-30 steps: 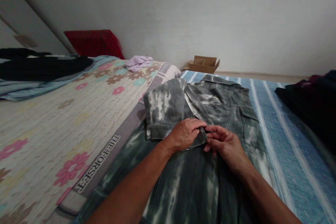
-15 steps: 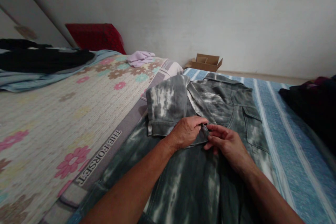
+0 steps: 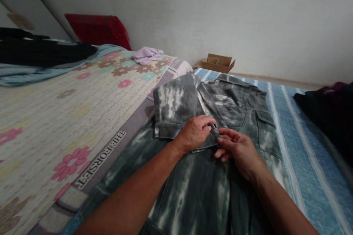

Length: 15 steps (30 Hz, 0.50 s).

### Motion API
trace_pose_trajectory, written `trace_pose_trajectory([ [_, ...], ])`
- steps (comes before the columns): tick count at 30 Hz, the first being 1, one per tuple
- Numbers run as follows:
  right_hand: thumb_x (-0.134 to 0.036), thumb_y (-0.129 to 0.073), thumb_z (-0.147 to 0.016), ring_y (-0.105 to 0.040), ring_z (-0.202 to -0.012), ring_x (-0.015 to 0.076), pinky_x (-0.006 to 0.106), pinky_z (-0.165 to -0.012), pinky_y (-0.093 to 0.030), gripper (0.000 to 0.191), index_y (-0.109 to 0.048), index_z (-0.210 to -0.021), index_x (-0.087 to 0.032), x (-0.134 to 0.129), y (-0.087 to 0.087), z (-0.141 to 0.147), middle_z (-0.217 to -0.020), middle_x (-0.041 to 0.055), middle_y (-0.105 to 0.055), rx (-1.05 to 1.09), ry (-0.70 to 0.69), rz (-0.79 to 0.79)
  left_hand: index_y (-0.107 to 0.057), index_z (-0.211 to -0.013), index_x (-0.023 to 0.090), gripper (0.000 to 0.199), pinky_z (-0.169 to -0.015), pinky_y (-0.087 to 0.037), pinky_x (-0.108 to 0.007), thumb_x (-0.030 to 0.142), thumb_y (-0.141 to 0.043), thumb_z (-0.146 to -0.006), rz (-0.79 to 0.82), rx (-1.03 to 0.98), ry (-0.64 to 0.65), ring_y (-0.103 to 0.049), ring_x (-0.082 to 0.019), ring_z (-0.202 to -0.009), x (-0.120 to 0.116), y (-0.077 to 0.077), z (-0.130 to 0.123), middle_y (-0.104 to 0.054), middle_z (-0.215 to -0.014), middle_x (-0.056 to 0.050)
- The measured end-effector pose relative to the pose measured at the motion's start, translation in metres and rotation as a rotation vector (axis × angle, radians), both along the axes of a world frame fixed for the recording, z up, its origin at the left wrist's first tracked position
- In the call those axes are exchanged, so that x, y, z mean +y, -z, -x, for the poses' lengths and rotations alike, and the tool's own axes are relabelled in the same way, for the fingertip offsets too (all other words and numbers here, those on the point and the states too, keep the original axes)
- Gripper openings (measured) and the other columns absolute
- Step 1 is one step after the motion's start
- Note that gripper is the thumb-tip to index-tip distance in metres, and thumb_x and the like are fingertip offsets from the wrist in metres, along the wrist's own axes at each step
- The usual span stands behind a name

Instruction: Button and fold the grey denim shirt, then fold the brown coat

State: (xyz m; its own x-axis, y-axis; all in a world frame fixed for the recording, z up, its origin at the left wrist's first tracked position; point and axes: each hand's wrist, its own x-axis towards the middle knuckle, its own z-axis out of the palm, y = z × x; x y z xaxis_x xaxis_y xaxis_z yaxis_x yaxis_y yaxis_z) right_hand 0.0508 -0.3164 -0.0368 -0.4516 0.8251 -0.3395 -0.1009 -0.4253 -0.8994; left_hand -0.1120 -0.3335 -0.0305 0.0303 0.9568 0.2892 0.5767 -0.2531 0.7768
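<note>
A grey and white tie-dye jacket [image 3: 175, 99] lies on the bed, its front partly folded back and a flapped pocket [image 3: 266, 132] on its right side. Beneath and nearer to me spreads darker green-grey tie-dye cloth [image 3: 190, 187]; I cannot tell whether it is a separate garment. At the jacket's lower front edge, my left hand [image 3: 196, 132] pinches a narrow strip of the cloth. My right hand [image 3: 237, 148] grips the same strip from the other side with thumb and forefinger, its other fingers loosely bent. Whether a button sits between the fingertips is hidden.
Left of the jacket is a flowered bedcover [image 3: 74, 117] with a lilac cloth [image 3: 147, 55] on it. Dark clothes [image 3: 46, 53] lie far left, more dark clothes [image 3: 328, 114] at right. A red box-like object [image 3: 97, 29] and an open cardboard box [image 3: 216, 63] stand by the wall.
Both hands stay at the same strip of cloth. My left fingers have shifted slightly, showing more of the strip between the hands. The view has tilted a little.
</note>
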Motion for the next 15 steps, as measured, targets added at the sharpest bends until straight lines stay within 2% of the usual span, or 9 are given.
trace_pose_trajectory([
  [8, -0.022, -0.076, -0.06, -0.061, -0.041, 0.0126, 0.016, -0.033, -0.043, 0.036, -0.058, -0.091, -0.015, -0.0005, 0.0003, -0.0003, -0.059, -0.0036, -0.062, 0.016, 0.017, 0.012, -0.066, -0.094, 0.017, 0.029, -0.081, -0.05, -0.027, 0.005, -0.045, -0.077, 0.014, 0.017, -0.017, -0.062, -0.014, -0.083, 0.0005, -0.0005, -0.0004, -0.067, -0.092, -0.002],
  [15, -0.017, -0.076, -0.058, -0.061, -0.04, 0.0122, 0.016, -0.031, -0.043, 0.039, -0.058, -0.093, -0.016, -0.0005, -0.0024, -0.0012, -0.062, -0.0046, -0.061, 0.05, 0.046, 0.06, -0.066, -0.094, 0.015, 0.028, -0.078, -0.05, -0.027, 0.008, -0.043, -0.079, 0.043, 0.007, -0.024, -0.062, -0.013, -0.077, -0.0019, -0.0037, -0.0019, -0.067, -0.087, -0.002],
])
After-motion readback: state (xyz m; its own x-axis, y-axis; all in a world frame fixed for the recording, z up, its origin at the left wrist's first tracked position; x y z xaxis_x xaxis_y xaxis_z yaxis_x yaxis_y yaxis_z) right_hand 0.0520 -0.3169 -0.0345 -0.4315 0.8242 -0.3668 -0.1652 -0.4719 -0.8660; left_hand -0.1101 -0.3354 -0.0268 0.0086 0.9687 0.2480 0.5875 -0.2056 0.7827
